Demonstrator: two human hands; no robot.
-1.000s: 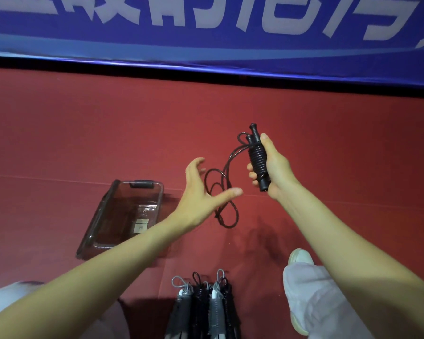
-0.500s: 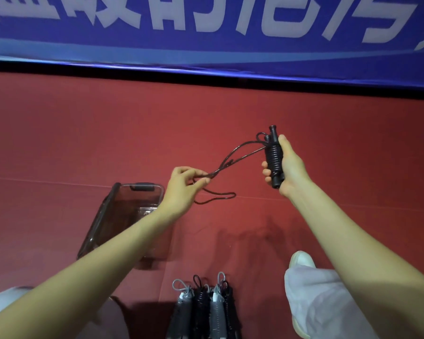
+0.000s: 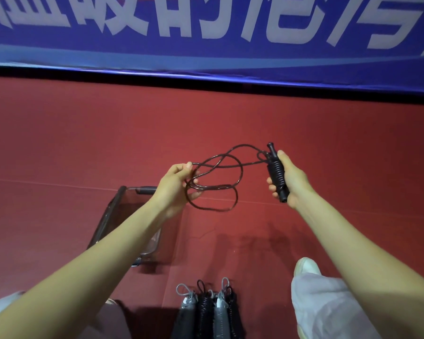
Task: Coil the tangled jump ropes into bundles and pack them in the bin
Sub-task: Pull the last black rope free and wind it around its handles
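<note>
My right hand [image 3: 290, 178] grips the black jump-rope handles [image 3: 275, 174], which have rope wound around them. From the handles the thin black rope [image 3: 220, 165] runs left in loose loops to my left hand [image 3: 178, 184], whose thumb and fingers pinch it; one loop hangs below, in the air above the floor. A clear plastic bin [image 3: 118, 211] with a dark handle stands on the red floor, partly hidden under my left forearm. Several wound rope bundles [image 3: 206, 311], grey and black, lie side by side at the bottom edge.
The red floor mat [image 3: 83, 143] stretches ahead to a blue banner [image 3: 206, 33] with white lettering. My white shoe [image 3: 306, 266] and light trouser leg [image 3: 328, 309] are at lower right, another knee at lower left.
My left hand closed on the rope and drew it out to the left, spreading the loops wider. My right hand kept its grip on the handles and shifted slightly right.
</note>
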